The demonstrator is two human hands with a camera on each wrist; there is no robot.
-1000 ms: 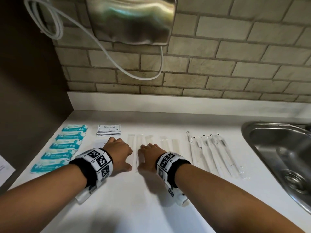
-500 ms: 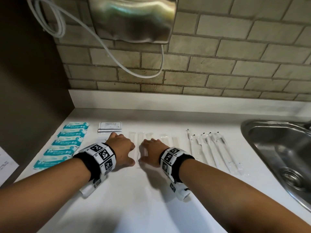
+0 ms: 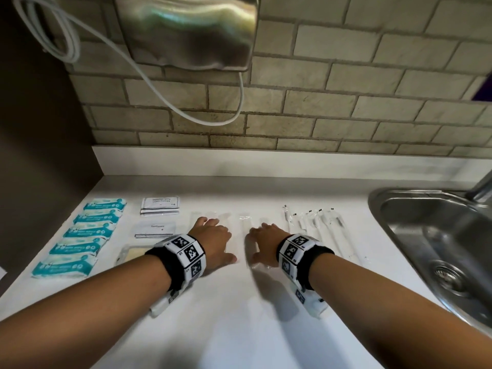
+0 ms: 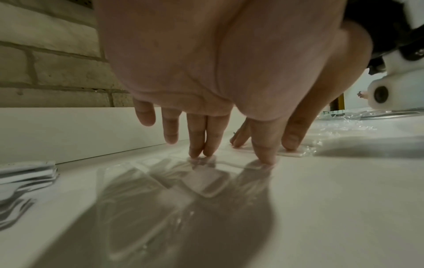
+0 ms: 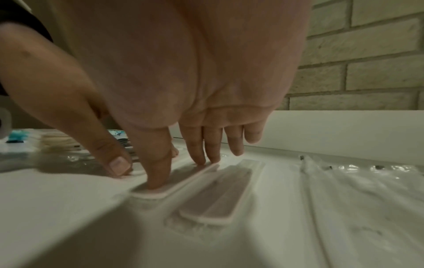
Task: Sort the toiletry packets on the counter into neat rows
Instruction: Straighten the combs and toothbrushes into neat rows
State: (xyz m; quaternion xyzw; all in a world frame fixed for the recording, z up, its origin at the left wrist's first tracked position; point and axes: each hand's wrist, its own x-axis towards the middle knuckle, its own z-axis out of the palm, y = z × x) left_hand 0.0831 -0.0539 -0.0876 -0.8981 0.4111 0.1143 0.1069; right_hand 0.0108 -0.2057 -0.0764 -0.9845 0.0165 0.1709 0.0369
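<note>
You are pressing flat, straight-fingered left hand [image 3: 213, 239] and right hand [image 3: 263, 242] on clear packets [image 3: 246, 225] mid-table [image 3: 239, 328], between toothpaste sachets [image 3: 155, 230] and sink [image 3: 436, 251].

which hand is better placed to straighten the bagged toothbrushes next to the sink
Right, likely. The right hand rests on the clear flat packets directly beside the toothbrushes, which lie between it and the sink. The left hand sits farther over, nearer the toothpaste sachet.

Worktop [image 3: 239, 328]: white. Wet-wipe packets [image 3: 82, 233]: teal and white. Wristbands [image 3: 186, 255]: black, with black-and-white square markers. Wall [image 3: 346, 107]: beige brick.
</note>
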